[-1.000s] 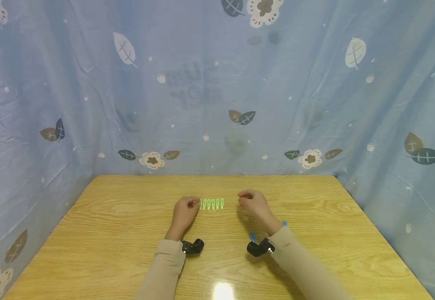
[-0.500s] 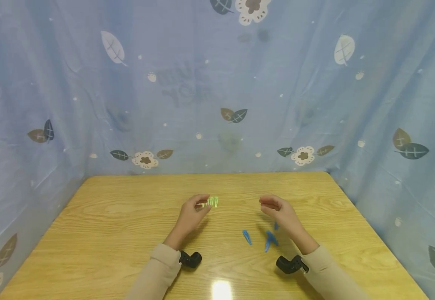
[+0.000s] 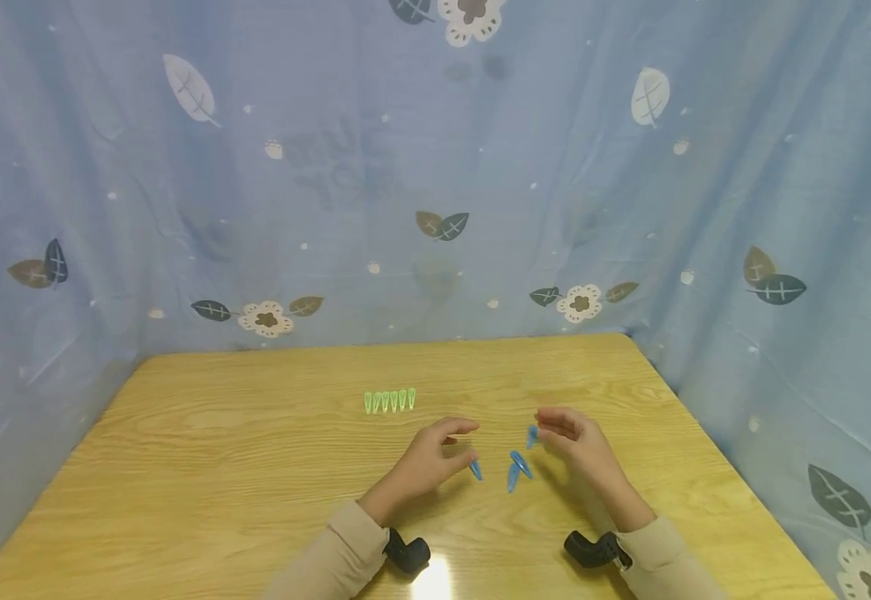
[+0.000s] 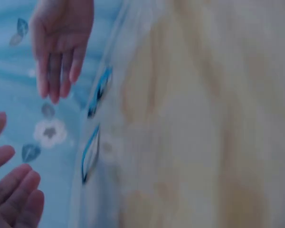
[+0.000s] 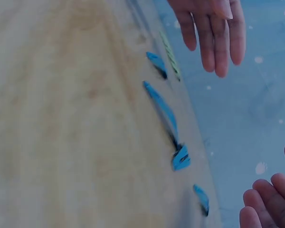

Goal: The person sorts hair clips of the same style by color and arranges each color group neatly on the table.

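Several green snap hair clips (image 3: 386, 402) stand side by side in a neat row on the wooden table. To the right and nearer lie several blue snap hair clips: two overlapping clips (image 3: 521, 465) between the hands, one clip (image 3: 476, 471) at the left thumb, partly hidden, and one clip (image 3: 532, 437) beside the right fingers. My left hand (image 3: 429, 457) hovers with loosely bent, parted fingers, nothing visible in it. Opposite it, my right hand (image 3: 581, 442) has relaxed fingers and holds nothing visible. In the right wrist view the blue clips (image 5: 161, 107) lie below both hands.
The wooden table (image 3: 202, 467) reaches back to a blue patterned curtain (image 3: 330, 167), which also hangs along both sides. A black wrist camera (image 3: 407, 552) sits on the left sleeve, another camera (image 3: 591, 550) on the right. Light glares off the near edge.
My left hand has left the green row and moved right and nearer, to the blue clips. My right hand moved right, then settled by them. The head view has turned slightly right.
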Demonstrator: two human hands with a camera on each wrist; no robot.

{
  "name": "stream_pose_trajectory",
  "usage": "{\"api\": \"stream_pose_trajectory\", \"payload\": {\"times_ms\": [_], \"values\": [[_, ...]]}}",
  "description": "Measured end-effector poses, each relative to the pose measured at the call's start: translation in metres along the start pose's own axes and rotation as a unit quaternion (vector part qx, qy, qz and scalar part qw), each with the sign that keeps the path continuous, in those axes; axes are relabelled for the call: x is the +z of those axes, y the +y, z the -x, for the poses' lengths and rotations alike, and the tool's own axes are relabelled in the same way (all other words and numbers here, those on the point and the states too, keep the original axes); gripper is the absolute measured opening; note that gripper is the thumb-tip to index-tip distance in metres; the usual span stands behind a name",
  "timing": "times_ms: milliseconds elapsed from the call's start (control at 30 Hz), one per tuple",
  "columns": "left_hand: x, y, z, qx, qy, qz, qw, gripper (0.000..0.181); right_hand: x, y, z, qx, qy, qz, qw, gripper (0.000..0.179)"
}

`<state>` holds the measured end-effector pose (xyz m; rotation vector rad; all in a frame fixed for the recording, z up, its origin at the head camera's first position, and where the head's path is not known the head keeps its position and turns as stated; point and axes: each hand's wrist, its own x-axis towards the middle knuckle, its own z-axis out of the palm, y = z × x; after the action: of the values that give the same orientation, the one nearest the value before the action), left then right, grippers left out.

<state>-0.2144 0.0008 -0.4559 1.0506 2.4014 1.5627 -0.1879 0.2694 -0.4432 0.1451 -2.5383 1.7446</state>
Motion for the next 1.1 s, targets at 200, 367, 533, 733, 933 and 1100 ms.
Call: {"api": "stream_pose_trajectory", "payload": {"times_ms": [200, 367, 533, 733, 933, 1100], "values": [[0.015, 0.002, 0.002, -0.022, -0.010, -0.028, 0.9993, 0.041, 0.001, 0.012, 0.007, 0.023, 0.013, -0.019, 0.9995, 0.040], [0.021, 0.003, 0.007, -0.044, 0.032, -0.079, 0.9954, 0.039, 0.006, 0.016, 0.005, 0.043, 0.026, -0.018, 0.9986, 0.038], [0.030, -0.001, 0.012, -0.056, 0.071, -0.133, 0.9870, 0.039, 0.010, 0.019, 0.000, 0.060, 0.049, 0.031, 0.9965, 0.035], [0.039, -0.007, 0.014, -0.072, 0.119, -0.159, 0.9775, 0.040, 0.013, 0.020, -0.007, 0.067, 0.077, 0.075, 0.9920, 0.030], [0.043, -0.009, 0.011, -0.085, 0.128, -0.168, 0.9737, 0.033, 0.016, 0.020, -0.012, 0.060, 0.099, 0.132, 0.9844, 0.025], [0.046, -0.008, 0.006, -0.088, 0.126, -0.180, 0.9717, 0.030, 0.021, 0.017, -0.018, 0.050, 0.105, 0.187, 0.9755, 0.025]]}}
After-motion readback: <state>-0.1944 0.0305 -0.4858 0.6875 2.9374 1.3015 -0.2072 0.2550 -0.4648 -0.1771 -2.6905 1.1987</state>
